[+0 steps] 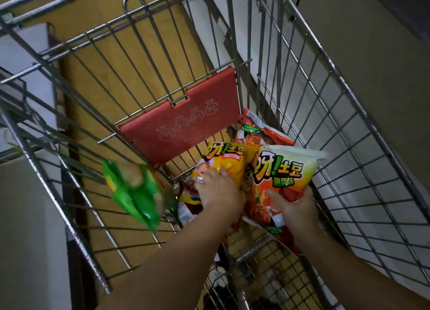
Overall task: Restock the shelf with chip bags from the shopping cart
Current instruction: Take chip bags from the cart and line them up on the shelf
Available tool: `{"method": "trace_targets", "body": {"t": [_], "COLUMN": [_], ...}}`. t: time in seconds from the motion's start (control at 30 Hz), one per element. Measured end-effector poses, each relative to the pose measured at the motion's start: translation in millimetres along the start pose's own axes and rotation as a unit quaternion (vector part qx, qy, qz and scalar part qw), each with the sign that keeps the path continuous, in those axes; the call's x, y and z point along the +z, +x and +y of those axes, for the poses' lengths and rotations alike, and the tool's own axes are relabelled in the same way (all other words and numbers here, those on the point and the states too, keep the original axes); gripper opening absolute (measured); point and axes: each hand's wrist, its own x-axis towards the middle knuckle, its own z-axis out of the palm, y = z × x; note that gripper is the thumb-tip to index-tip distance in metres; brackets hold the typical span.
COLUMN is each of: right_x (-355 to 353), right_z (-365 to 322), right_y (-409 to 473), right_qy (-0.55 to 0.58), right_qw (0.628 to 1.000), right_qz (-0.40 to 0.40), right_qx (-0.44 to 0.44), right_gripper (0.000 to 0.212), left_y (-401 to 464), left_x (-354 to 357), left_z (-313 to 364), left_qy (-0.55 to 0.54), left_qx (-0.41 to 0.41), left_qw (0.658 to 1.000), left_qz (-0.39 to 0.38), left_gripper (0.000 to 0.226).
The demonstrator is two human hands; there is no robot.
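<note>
My right hand grips white-orange chip bag; left hand fingers curl on yellow chip bag. Risk: blurred green bag left of fingers may snag cart wire.

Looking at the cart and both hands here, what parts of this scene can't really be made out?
- Green bag, head view: motion blur smears its print.
- Yellow bag: the left hand covers its lower part, so the grip is unclear.
- Red bag: mostly hidden behind the white-topped bag held by the right hand.
- The shelf: out of frame.
- Cart floor below the arms: dark, contents unreadable.
</note>
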Motion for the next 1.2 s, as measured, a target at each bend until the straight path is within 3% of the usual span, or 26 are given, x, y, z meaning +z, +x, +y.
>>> {"method": "trace_targets", "body": {"t": [0.23,0.47,0.57,0.67,0.73,0.8,0.87,0.97,1.03,1.1,1.2], "right_x": [-8.0,-4.8,-5.9,-7.5,-8.2,-8.8,-9.7,-12.9,-15.3,-17.7,-20.3], "right_z": [12.6,19.0,19.9,21.9,23.3,24.0,24.1,21.6,17.7,12.4,2.4], "right_y": [5.5,8.8,10.6,12.5,13.5,14.1,14.4,14.0,12.8,10.8,8.3], "right_qy": [-0.012,-0.012,-0.016,-0.011,-0.011,-0.013,-0.017,-0.034,-0.027,-0.006,0.005], "right_qw": [0.999,0.999,0.999,0.999,0.999,0.999,0.999,0.999,0.999,1.000,1.000], "right_qz": [-0.033,-0.035,-0.035,-0.038,-0.042,-0.042,-0.037,-0.024,-0.017,-0.016,-0.019], "right_qx": [0.023,0.026,0.025,0.024,0.026,0.026,0.023,0.014,0.010,0.009,-0.006], "right_gripper": [0.067,0.069,0.070,0.070,0.070,0.068,0.068,0.065,0.063,0.060,0.058], "left_y": [-1.4,33.0,42.7,50.9,54.1,51.3,46.2,36.4,30.1,25.6,17.1], "left_x": [19.1,7.2,0.4,0.1,0.6,-1.1,-4.6,-10.3,-9.2,-6.4,-5.9], "left_z": [-4.1,-18.6,-20.9,-29.9,-35.7,-38.2,-39.2,-39.8,-39.4,-38.0,-36.0], "left_qy": [-0.139,-0.350,-0.407,-0.318,-0.367,-0.468,-0.503,-0.504,-0.507,-0.514,-0.546], "left_qx": [0.029,-0.034,-0.083,-0.104,-0.119,-0.117,-0.109,-0.103,-0.088,-0.072,-0.032], "left_qw": [0.987,0.928,0.905,0.941,0.922,0.874,0.851,0.843,0.840,0.837,0.826], "left_qz": [0.070,0.123,0.096,0.048,-0.013,-0.064,-0.101,-0.155,-0.172,-0.171,-0.134], "left_gripper": [0.044,0.029,0.037,0.072,0.082,0.069,0.050,0.040,0.053,0.059,0.044]}}
